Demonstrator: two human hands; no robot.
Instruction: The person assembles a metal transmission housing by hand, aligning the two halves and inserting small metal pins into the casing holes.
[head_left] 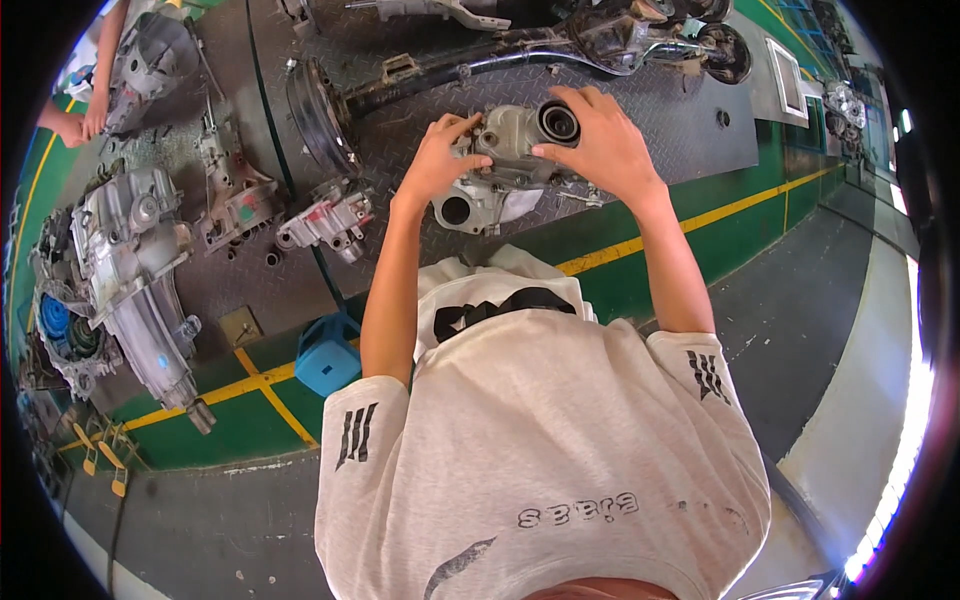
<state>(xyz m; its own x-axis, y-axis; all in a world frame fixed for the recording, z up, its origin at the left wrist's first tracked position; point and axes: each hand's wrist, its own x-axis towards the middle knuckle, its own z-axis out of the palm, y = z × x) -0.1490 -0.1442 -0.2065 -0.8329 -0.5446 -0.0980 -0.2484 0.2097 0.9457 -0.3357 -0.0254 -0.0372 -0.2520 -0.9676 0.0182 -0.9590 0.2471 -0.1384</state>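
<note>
Gray housing [508,132] crosswise, mouth [558,123] toward camera

Mechanical workshop: vehicle axle [520,50], apparently a gearbox [140,285].

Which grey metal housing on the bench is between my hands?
The grey housing on the near side of the long black axle. It alone sits between your left hand and right hand; others lie apart.

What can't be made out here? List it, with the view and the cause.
All in the head view:
- Grey housing: parts of its left side, behind the left hand; parts of its right side, behind the right hand.
- Co-worker's hand: most of the body is cut off by the picture's rim.
- Far-right machinery: too small for detail.
</note>
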